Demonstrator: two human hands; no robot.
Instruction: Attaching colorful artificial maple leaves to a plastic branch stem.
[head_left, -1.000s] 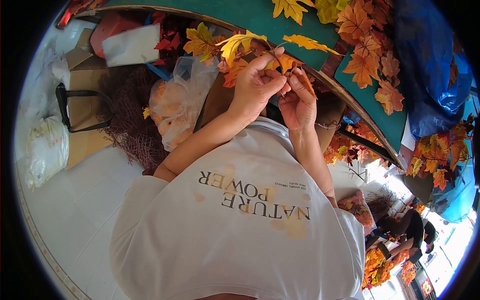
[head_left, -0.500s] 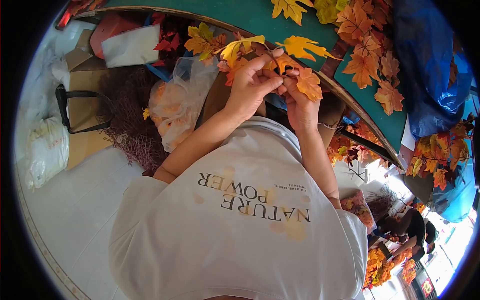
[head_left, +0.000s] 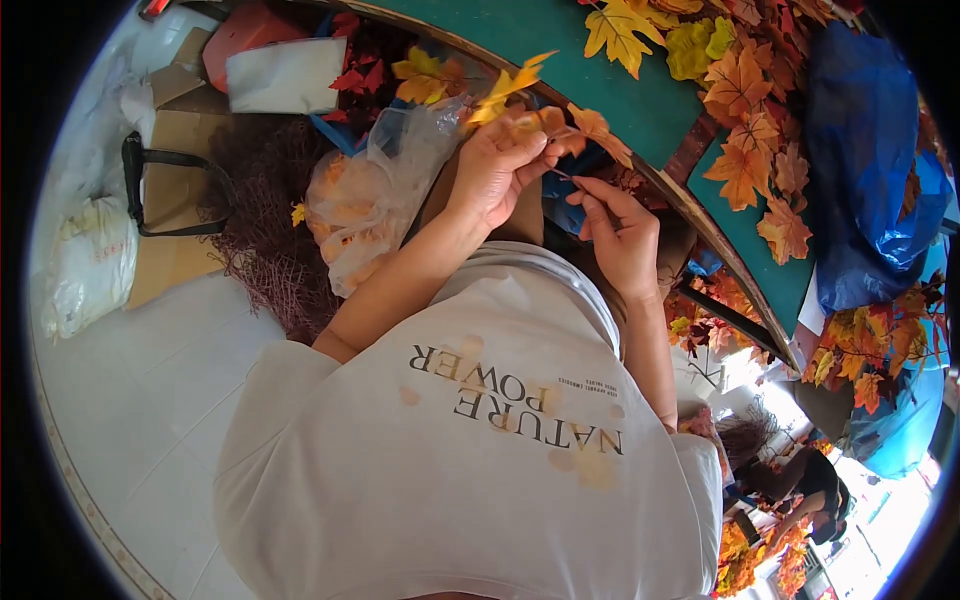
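Observation:
My left hand [head_left: 497,172] is closed around a spray of artificial maple leaves, near the table's edge above my lap. A yellow leaf [head_left: 508,90] of the spray stands up above the knuckles. Orange leaves [head_left: 598,130] reach out to the right; some are blurred. A thin dark stem [head_left: 562,175] slants down from the left hand. At its lower end, my right hand [head_left: 622,232] pinches it between thumb and forefinger. The left fingers hide part of the spray.
The green table [head_left: 520,30] has a worn wooden edge and bears yellow and orange leaf sprays [head_left: 740,90] and a blue plastic bag [head_left: 862,150]. To the left are a clear bag [head_left: 350,205], brown netlike twigs [head_left: 275,220] and a cardboard box [head_left: 175,265]. Another person [head_left: 810,490] bends at lower right.
My right hand has moved down and right, away from the left hand, and a length of stem now shows between them. The leaves in my left hand have tilted.

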